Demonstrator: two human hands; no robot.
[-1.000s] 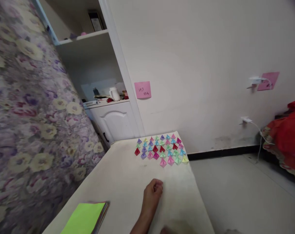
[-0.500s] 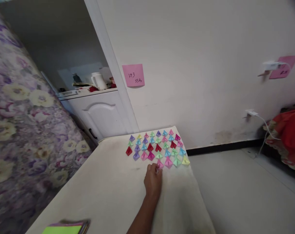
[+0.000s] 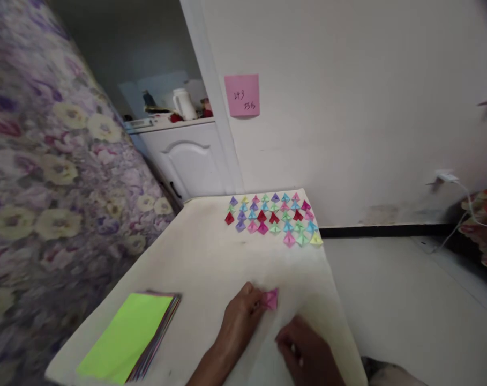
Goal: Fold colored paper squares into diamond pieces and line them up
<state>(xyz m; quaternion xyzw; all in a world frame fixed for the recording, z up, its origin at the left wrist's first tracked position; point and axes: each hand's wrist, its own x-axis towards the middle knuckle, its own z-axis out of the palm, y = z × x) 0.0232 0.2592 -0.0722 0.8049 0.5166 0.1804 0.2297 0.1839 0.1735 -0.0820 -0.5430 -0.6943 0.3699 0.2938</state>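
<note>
My left hand [image 3: 241, 313] is over the near part of the table, its thumb and fingers pinched on a small pink folded paper piece [image 3: 271, 299]. To its right, my right hand [image 3: 305, 348] hovers low with curled fingers, a little blurred; nothing shows in it. Beyond both hands lie rows of small folded paper pieces in many colours, among them a yellow one [image 3: 316, 239], a pink one [image 3: 289, 238] and a dark red one [image 3: 229, 218]. The front row holds three pieces at its right end.
A stack of coloured paper with a lime-green sheet [image 3: 126, 338] on top lies at the table's left. The white tabletop [image 3: 195, 252] ends at a wall bearing a pink note [image 3: 242, 95]. A floral curtain [image 3: 66, 187] hangs at left; floor [image 3: 388, 289] shows at right.
My left hand has drawn back from the front row toward me, taking the pink folded paper piece with it. My right hand has come into view. The view has tilted down and shifted left.
</note>
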